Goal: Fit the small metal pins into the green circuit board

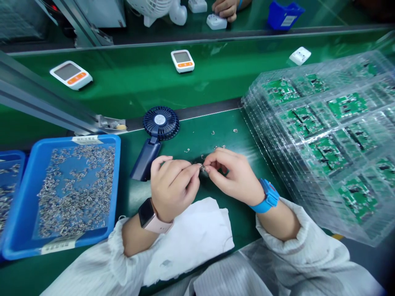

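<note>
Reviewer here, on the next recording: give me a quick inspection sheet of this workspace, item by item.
Surface: green work mat beside a green conveyor belt.
Job's things: small metal clip; many more fill a blue tray.
Clutter: loose clips on the mat; blue handheld fan; white cloth.
Grippers: left hand and right hand both pinch the small metal clip.
Cables: nothing seen.
Surroundings: stacked clear trays of green circuit boards; white digital units on the belt; co-worker's hand beyond.
</note>
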Tool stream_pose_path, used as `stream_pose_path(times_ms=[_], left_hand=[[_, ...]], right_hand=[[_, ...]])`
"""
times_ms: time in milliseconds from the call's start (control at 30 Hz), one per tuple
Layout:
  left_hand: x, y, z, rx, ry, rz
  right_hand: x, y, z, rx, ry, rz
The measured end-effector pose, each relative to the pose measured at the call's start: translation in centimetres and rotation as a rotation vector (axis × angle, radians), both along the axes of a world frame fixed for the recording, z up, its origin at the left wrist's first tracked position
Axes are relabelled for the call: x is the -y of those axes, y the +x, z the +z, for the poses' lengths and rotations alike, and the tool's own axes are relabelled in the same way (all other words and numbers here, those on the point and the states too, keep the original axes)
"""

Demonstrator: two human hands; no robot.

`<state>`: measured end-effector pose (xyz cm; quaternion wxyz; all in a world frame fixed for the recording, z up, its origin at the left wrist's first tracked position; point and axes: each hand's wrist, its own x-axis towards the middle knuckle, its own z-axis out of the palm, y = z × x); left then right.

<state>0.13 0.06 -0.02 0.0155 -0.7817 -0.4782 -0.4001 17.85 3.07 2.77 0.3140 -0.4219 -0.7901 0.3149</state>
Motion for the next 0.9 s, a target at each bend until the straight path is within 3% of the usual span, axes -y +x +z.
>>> stream_pose_path(times_ms=[100, 333, 733, 800, 900], left_hand=[[0.0, 0.1, 0.0, -0.008, -0.012, 0.001], [-0.1, 0.1, 0.1, -0.065, -0.082, -0.013], [-0.2, 0.3, -0.1, -0.110, -0.111, -0.026], [-0.2, 0.3, -0.1, -0.104, -0.125, -0.024], [-0.3, 0.2, -0.1, -0.041, -0.160, -0.017]], right_hand=[[0.0, 0.0, -0.1, 0.041, 0.051, -0.009], [-0.3, 0.2, -0.8, 0.287, 0.338, 0.023], [-0.7, 0.9, -1.1, 0.491, 0.609, 0.132], [-0.7, 0.9, -1.0, 0.486, 0.606, 0.142], [-0.5, 0.7, -0.7, 0.341, 0.466, 0.072]])
